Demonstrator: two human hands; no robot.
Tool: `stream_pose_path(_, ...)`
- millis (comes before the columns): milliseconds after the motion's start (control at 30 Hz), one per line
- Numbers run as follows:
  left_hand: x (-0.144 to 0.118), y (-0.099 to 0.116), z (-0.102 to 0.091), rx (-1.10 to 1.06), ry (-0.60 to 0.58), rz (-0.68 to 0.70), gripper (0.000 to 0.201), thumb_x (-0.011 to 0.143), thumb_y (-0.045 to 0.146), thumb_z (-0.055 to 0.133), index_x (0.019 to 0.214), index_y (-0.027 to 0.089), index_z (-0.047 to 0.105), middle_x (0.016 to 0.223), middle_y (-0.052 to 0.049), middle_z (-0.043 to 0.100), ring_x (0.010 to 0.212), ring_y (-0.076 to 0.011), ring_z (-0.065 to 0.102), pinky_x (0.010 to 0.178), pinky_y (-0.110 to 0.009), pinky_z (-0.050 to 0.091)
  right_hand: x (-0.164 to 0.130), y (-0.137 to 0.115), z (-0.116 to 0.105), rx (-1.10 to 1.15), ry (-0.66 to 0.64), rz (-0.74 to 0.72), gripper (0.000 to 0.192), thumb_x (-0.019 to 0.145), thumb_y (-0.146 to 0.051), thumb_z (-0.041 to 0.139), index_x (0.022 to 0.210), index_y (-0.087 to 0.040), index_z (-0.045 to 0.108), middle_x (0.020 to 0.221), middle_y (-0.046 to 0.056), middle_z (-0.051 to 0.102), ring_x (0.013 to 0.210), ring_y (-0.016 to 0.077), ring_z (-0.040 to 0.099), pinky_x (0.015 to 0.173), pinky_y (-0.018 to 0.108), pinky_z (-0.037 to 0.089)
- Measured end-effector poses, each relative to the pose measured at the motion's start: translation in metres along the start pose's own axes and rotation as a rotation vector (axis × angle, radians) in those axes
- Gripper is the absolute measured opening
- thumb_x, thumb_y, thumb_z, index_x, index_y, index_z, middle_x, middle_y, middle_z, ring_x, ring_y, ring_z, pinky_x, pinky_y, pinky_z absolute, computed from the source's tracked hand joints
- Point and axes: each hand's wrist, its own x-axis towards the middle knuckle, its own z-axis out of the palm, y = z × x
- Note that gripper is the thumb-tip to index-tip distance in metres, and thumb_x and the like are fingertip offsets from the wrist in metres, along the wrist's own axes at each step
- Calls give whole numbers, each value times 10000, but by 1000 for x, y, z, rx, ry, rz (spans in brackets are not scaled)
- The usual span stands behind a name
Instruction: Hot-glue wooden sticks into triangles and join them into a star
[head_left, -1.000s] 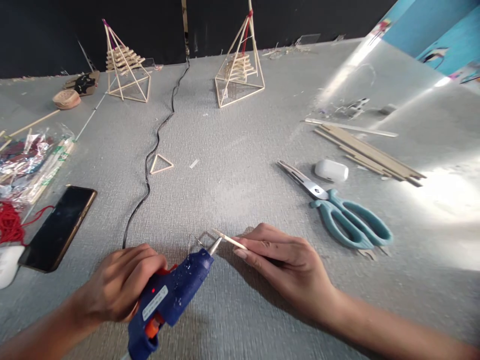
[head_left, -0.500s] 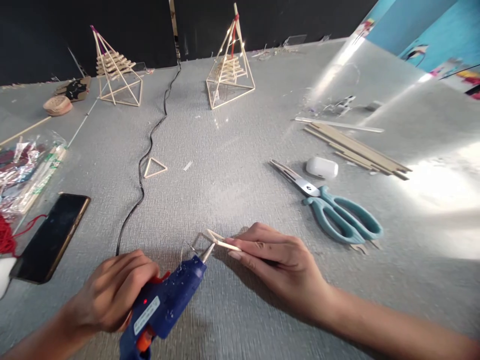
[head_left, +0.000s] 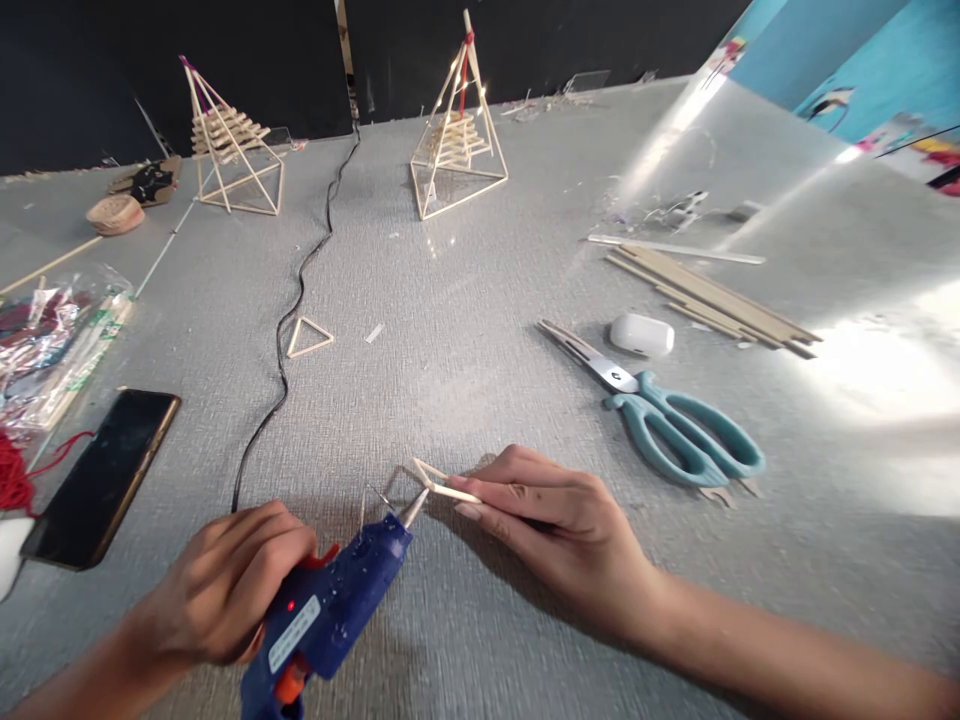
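My left hand (head_left: 240, 580) is wrapped round a blue hot glue gun (head_left: 341, 600) with a red trigger and a small lit red light. Its metal nozzle points up and right, with the tip at a corner of a small wooden stick triangle (head_left: 455, 492). Between thumb and fingers, my right hand (head_left: 559, 530) pinches that triangle, and the fingers cover part of it. Thin glue strands show near the nozzle. Farther off, another small stick triangle (head_left: 309, 338) lies flat beside the black cord (head_left: 283, 370).
Teal-handled scissors (head_left: 675, 425), a white case (head_left: 642, 335) and wooden sticks (head_left: 712, 300) lie to the right. Two stick pyramids (head_left: 238, 190) stand at the back, the right one with small lights. A phone (head_left: 105, 475), red yarn (head_left: 15, 475) and plastic packets (head_left: 60, 350) are on the left.
Hardly anything differs. Both hands, the glue gun and the held triangle keep the same places; the view has shifted very slightly.
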Motion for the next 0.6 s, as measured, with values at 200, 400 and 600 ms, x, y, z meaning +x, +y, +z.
stream_pose_path(200,-3,-1,0,5,-6,0,254,962,35,373,995,91,618,818,-67,670,752,-187,680,713,-309,605,-1,1,0,-2,-2,-2,401,951,-110,677,1295,-312,716,999,37,782,832,163,680,721,346,582)
stream_pose_path(400,-11,-3,3,18,-20,-9,274,992,74,352,1039,96,620,849,-77,680,815,-202,689,764,-332,608,-1,1,0,2,3,2,386,958,-125,672,1290,-316,720,995,47,784,826,176,684,713,362,590)
stream_pose_path(600,-7,-2,3,28,-8,0,279,997,77,344,1023,106,621,824,-74,684,791,-195,688,740,-315,599,-1,0,0,-12,-2,-4,388,962,-128,665,1295,-321,716,988,47,784,817,176,687,708,361,592)
